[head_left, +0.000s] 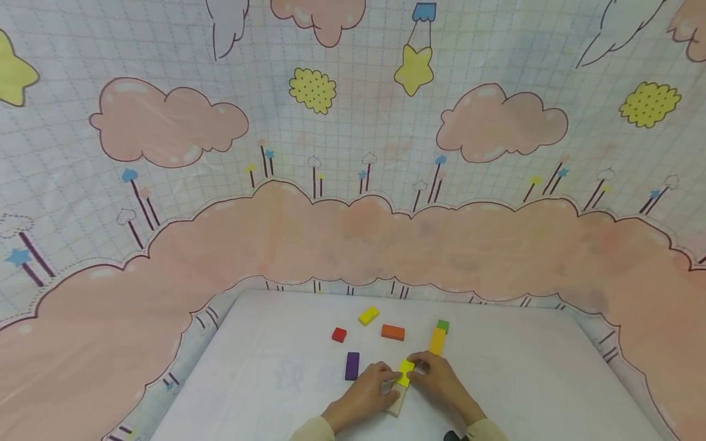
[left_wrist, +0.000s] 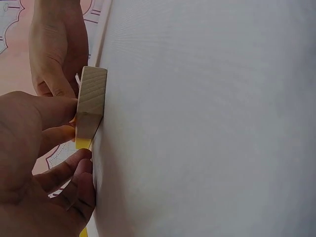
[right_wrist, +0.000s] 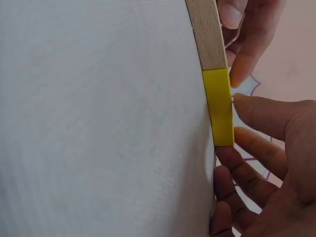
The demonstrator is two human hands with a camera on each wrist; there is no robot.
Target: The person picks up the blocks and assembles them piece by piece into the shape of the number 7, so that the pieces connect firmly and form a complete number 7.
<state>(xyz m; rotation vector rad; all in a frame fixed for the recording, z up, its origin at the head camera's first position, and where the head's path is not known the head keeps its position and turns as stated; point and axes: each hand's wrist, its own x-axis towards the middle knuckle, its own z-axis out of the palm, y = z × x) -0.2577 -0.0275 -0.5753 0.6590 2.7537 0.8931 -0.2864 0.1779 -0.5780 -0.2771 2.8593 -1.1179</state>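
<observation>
Head view: I see a bright yellow rectangular block [head_left: 405, 372] on the white bench [head_left: 248, 355], long axis pointing away and slightly right, pinched by the right grip [head_left: 438, 380]. Left wrist view: the left grip [left_wrist: 29, 153] touches a plain wooden block [left_wrist: 92, 98] (whether pinching, I cannot tell). Right wrist view: I see both blocks abutting end to end.

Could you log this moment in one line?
left hand: touching wooden block | right hand: touching yellow block | both blocks: end to end
</observation>
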